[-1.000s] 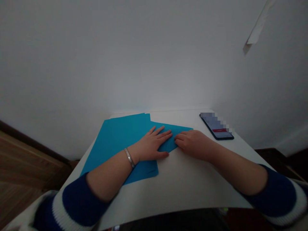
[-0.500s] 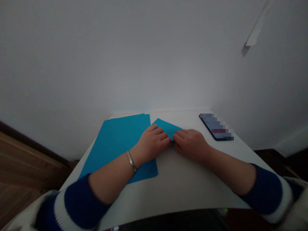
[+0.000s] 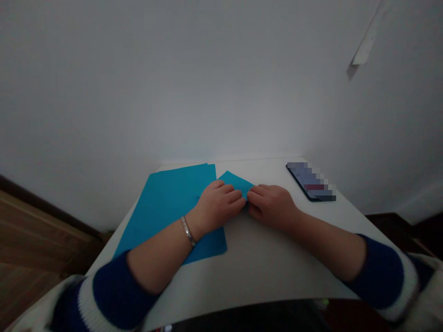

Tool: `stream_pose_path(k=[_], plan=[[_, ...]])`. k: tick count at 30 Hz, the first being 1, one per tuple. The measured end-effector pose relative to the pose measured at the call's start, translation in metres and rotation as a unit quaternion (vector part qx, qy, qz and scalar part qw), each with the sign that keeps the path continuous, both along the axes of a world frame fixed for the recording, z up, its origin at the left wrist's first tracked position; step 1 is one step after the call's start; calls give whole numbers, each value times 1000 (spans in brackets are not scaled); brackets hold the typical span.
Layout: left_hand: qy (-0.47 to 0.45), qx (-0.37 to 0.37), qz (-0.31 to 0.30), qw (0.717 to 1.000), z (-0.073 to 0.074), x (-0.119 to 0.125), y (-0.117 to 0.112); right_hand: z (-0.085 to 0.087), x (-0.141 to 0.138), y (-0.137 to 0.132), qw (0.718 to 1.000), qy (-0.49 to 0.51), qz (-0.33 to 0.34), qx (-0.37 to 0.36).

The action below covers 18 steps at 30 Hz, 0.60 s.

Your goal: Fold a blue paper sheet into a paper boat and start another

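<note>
A small folded piece of blue paper [image 3: 235, 180] lies on the white table [image 3: 263, 258], its pointed corner showing just beyond my fingers. My left hand [image 3: 218, 205], with a silver bracelet at the wrist, has its fingers curled down on the piece. My right hand [image 3: 272, 205] pinches the same piece from the right, fingertips meeting those of the left. Most of the folded piece is hidden under both hands. A stack of blue paper sheets [image 3: 166, 203] lies flat under my left forearm.
A dark phone [image 3: 309, 182] with a lit screen lies at the table's far right corner. A pale wall rises right behind the table. A strip of tape [image 3: 367, 39] hangs on the wall at upper right. Wooden floor shows at left.
My left hand has gone from flat with fingers stretched out to curled. The folded piece looks smaller now: its right-hand point no longer shows. Both hands have drawn closer together.
</note>
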<state>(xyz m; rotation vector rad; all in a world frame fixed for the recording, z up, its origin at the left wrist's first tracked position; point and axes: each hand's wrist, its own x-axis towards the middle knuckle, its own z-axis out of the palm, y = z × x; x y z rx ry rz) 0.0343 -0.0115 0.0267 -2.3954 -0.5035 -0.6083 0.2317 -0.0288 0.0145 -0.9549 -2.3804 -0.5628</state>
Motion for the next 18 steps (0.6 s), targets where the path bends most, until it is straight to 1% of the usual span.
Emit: stream_pose_path(k=[7,12,16,18], plan=[[4,-11,30,999,5,-4,-2,0,11,5,1000,13,-23,-9],[1,-16,59,998,11,-11,-2,-3,25,11,995,64,-47,-61],[-6,-12,69,998,13,-17,1,-6,38,16,991,103,-57,-69],[-18,-10,70,997,13,-21,4,-7,46,20,988,116,-78,-68]])
